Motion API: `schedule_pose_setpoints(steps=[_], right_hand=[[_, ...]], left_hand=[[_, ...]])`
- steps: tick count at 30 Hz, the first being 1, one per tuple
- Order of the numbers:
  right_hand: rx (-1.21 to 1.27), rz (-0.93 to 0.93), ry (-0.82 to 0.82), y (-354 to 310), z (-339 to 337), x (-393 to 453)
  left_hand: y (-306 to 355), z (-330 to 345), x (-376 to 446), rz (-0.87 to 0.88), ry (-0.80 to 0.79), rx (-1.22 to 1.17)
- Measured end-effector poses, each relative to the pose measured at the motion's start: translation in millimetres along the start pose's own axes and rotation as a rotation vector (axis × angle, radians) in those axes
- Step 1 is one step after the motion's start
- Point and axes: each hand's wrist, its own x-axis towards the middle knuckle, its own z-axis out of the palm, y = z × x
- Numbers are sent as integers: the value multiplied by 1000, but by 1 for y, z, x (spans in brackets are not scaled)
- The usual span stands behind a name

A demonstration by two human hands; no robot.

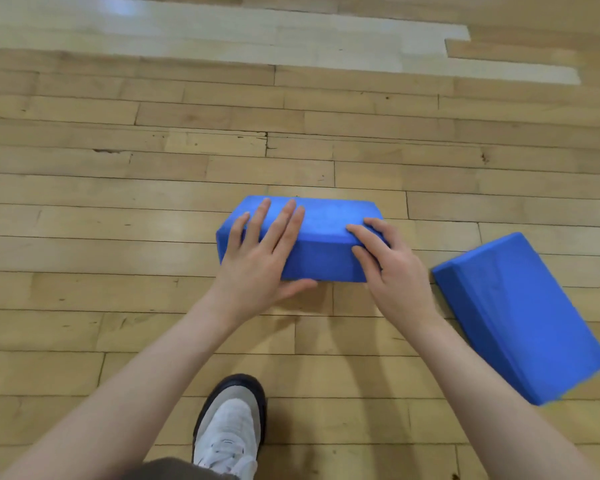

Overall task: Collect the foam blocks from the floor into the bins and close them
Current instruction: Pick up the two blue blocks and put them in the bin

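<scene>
A blue foam block [326,233] is gripped on the wooden plank floor [153,168], its long axis set left to right. The left hand [257,261] is laid over its top with straight fingers, thumb beneath the near edge. The right hand [392,271] is curled round its right end. A second block [520,317] lies near, angled toward the lower right. A grey shoe [229,424] is seen below.

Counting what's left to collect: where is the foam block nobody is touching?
In the head view, the untouched block lies on the floor at right, beside the right hand.
</scene>
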Motion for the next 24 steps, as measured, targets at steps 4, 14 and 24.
schedule_pose_setpoints(steps=[4, 14, 24], right_hand=[[-2, -9, 51, 14, -28, -12], [81, 398, 137, 108, -74, -61], [-400, 459, -171, 172, -64, -86]], left_hand=[[24, -3, 5, 212, 126, 43], [127, 7, 50, 18, -29, -136], [176, 12, 74, -54, -185, 113]])
